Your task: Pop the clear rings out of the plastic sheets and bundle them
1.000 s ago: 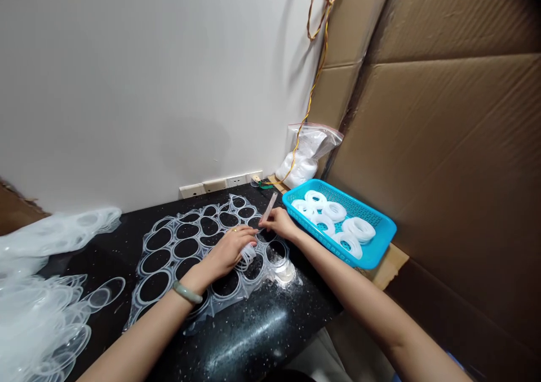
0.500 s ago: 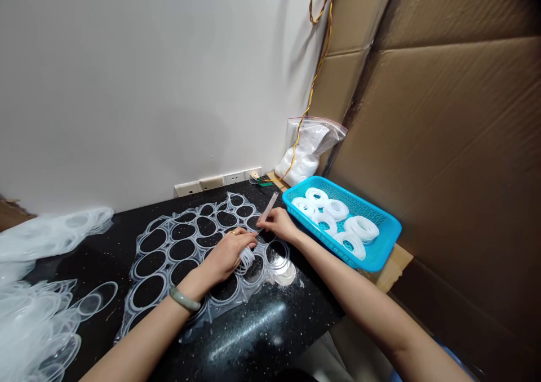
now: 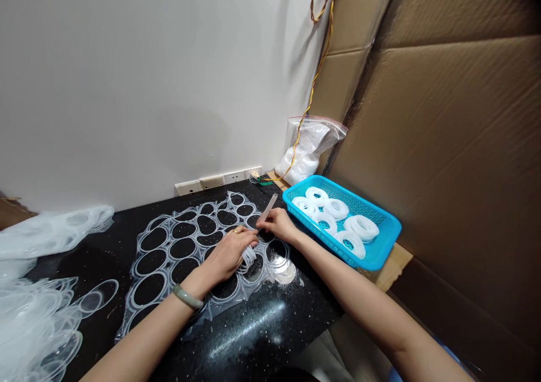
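A translucent sheet (image 3: 171, 269) full of large round holes with raised rims lies on the black speckled tabletop. My left hand (image 3: 230, 252) rests over its right part, fingers curled, with a bunch of thin translucent rings (image 3: 248, 259) looped under the palm. Just to the right, my right hand (image 3: 276, 223) pinches a flat, pale strip (image 3: 269, 205), whose upper end sticks out above the fingers. The strip's lower end is mostly hidden between the two hands. Near the sheet's right edge is a patch of white powder (image 3: 284, 273).
A blue basket (image 3: 382, 258) holding several coils of white rings stands at the right. Heaped translucent pieces (image 3: 34, 325) cover the left side. Behind are a plastic bag (image 3: 301, 165), wall sockets (image 3: 211, 183) and a yellow cord (image 3: 311, 92). Cardboard (image 3: 456, 145) borders the right.
My left hand and its bracelet have shifted very slightly to the right. The right hand and the strip stay nearly in place.
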The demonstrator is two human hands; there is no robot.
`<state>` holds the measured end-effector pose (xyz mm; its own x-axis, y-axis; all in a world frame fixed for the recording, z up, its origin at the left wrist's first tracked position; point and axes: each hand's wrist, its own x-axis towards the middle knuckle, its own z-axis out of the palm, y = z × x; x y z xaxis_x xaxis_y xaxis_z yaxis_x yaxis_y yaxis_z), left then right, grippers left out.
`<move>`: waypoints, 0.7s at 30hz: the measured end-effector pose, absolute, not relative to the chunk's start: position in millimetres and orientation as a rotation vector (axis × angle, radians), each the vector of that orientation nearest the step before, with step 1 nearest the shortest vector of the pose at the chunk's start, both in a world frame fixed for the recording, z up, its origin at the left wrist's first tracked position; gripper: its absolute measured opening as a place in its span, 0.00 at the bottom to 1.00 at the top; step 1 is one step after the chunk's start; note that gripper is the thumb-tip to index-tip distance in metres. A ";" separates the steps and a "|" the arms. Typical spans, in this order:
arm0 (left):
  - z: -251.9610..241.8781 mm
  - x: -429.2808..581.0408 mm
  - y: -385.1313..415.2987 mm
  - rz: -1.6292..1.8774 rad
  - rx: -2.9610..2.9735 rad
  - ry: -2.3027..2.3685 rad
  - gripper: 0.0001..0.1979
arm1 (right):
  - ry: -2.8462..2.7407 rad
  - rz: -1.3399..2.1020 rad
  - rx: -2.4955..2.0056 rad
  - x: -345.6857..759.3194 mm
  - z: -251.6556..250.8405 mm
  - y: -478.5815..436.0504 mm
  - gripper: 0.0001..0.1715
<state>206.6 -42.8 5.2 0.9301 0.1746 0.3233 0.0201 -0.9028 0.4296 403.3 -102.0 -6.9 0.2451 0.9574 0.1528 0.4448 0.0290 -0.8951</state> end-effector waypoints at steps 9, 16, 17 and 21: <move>9.5 210.7 -47.6 0.508 2.607 0.233 0.14 | -1.478 0.528 -1.585 399.4 -8.5 -108.4 0.04; 8.7 208.2 -50.0 0.530 2.600 0.274 0.13 | -1.766 0.248 -1.639 391.5 -0.1 -112.4 0.06; 9.1 207.7 -50.4 0.530 2.601 0.273 0.13 | -1.777 0.235 -1.650 391.4 0.0 -112.0 0.07; 12.0 206.1 -53.9 0.530 2.612 0.286 0.13 | -1.754 0.200 -1.699 394.8 -0.2 -105.4 0.07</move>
